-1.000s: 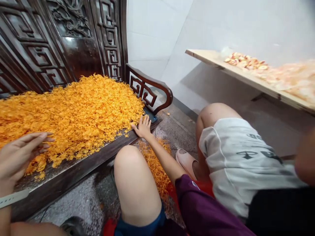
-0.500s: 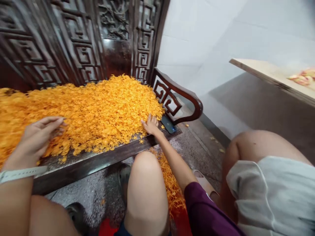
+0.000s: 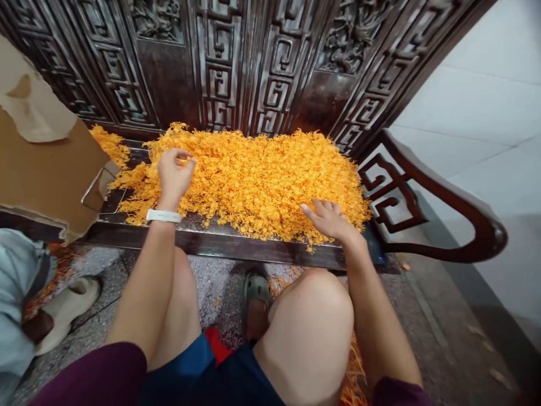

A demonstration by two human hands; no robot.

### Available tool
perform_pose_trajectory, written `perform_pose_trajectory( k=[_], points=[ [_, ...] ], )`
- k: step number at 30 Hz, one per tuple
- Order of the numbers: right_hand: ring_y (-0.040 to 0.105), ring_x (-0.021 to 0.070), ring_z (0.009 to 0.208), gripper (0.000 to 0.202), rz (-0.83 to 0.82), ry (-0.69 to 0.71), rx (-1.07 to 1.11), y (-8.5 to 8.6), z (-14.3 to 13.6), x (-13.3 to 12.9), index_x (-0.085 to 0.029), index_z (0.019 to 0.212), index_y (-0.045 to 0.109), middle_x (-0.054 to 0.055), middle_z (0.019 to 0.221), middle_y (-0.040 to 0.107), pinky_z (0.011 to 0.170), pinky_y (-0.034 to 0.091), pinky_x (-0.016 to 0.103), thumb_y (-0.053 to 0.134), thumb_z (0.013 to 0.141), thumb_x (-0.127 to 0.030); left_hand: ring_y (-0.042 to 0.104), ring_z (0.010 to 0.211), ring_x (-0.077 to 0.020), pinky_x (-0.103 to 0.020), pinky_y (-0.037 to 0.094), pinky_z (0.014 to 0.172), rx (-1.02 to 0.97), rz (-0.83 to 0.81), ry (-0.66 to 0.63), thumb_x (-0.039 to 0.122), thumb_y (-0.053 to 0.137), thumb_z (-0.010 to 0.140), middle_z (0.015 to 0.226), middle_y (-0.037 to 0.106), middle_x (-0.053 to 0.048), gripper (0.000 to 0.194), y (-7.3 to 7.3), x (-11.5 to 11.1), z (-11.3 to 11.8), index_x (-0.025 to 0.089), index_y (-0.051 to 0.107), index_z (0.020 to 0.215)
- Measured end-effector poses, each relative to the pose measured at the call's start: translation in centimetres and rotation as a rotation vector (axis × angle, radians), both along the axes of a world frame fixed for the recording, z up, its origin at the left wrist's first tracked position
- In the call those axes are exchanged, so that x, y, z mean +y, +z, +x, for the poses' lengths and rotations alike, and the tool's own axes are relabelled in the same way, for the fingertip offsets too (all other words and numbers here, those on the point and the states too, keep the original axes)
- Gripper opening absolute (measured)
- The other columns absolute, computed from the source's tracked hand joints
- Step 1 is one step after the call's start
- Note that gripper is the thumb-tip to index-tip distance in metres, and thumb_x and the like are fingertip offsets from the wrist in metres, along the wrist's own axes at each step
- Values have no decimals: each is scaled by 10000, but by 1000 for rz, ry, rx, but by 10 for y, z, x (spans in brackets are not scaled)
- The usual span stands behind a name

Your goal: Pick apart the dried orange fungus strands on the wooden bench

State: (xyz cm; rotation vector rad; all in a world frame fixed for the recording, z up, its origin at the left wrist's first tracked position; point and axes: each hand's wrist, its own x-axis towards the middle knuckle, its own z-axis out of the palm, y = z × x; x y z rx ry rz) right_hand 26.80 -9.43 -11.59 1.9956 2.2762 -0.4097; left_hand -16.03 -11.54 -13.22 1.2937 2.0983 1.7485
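Note:
A thick heap of orange, frilly pieces (image 3: 262, 180) covers the seat of a dark carved wooden bench (image 3: 211, 241). My left hand (image 3: 174, 173), with a pale band on the wrist, is over the heap's left part, its thumb and fingers curled towards each other; whether something small is between them I cannot make out. Near the heap's front right edge, my right hand (image 3: 327, 218) rests palm down on the orange pieces with its fingers spread.
A cardboard box (image 3: 46, 169) stands on the bench at the left, a bent metal wire (image 3: 95, 186) beside it. The curved armrest (image 3: 448, 186) bounds the right side. Another person's leg and shoe (image 3: 70, 310) are at the lower left. More orange strands lie on the floor.
The view has swung left, bringing the box into sight and taking the board and the other person at the right out of it. My right hand stays at the heap's front right.

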Motion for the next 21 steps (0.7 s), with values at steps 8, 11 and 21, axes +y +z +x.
perform_pose_trajectory(
  k=[8, 11, 21],
  points=[
    [611, 397, 1276, 541, 186, 555, 117, 59, -150, 40, -152, 1348, 661, 186, 1347, 698, 1113, 485, 563, 511, 1023, -558, 548, 1348, -477, -600, 433, 1099, 494, -850, -184, 537, 607, 921, 1382, 652, -274, 663, -11, -11, 29, 140, 579, 1451],
    [668, 354, 1159, 432, 305, 545, 191, 49, -229, 68, -134, 1357, 631, 183, 1285, 717, 1020, 544, 514, 530, 1039, -408, 550, 1346, -463, -576, 446, 1094, 532, -878, -240, 547, 575, 932, 1375, 674, -252, 616, -12, -13, 33, 153, 630, 1402],
    [692, 403, 1194, 442, 198, 536, -39, 3, -347, 120, -145, 1395, 590, 221, 1328, 698, 961, 588, 516, 617, 976, -285, 562, 1333, -438, -554, 457, 1101, 450, -765, -250, 509, 546, 974, 1398, 629, -234, 555, -12, -17, 19, 190, 644, 1418]
  ],
)
